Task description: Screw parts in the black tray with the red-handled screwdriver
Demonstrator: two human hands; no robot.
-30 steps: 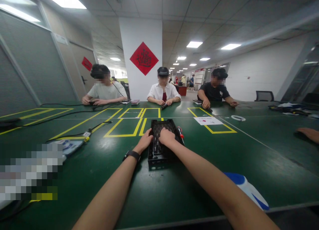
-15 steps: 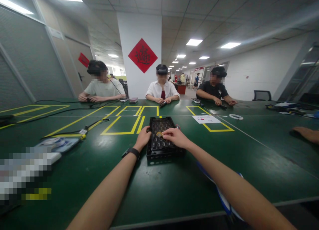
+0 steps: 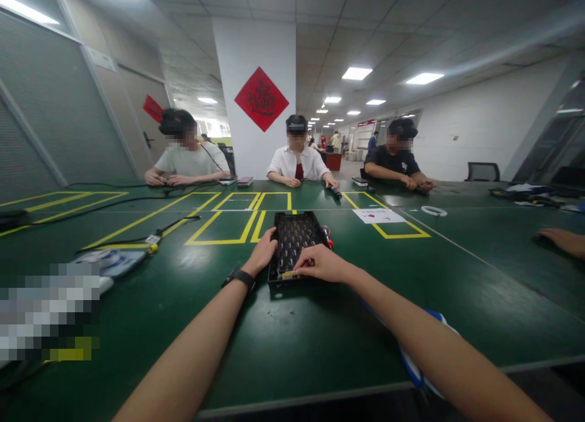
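Note:
A black open case (image 3: 296,225) stands on the green table in front of me, with rows of small silvery pieces inside. My left hand (image 3: 264,252) is closed on the case's left wall. Over the near end of the case, my right hand (image 3: 322,264) pinches a small flat yellowish piece (image 3: 289,275). That piece lies low against the near inner side; whether it touches the floor of the case I cannot tell. Some red and silver round items (image 3: 328,241) show just beyond the right wall, partly hidden.
Yellow tape (image 3: 219,244) marks rectangles on the table (image 3: 256,361). To the left lie a cable (image 3: 176,227) and a bagged item (image 3: 114,263). A paper sheet (image 3: 378,216) and a white ring (image 3: 433,211) are at the right. People sit across; another person's hand (image 3: 564,241) rests far right.
My right hand has moved the yellowish piece from the middle of the case toward its near end. My left hand stays on the left wall. The person opposite moved a dark object rightward.

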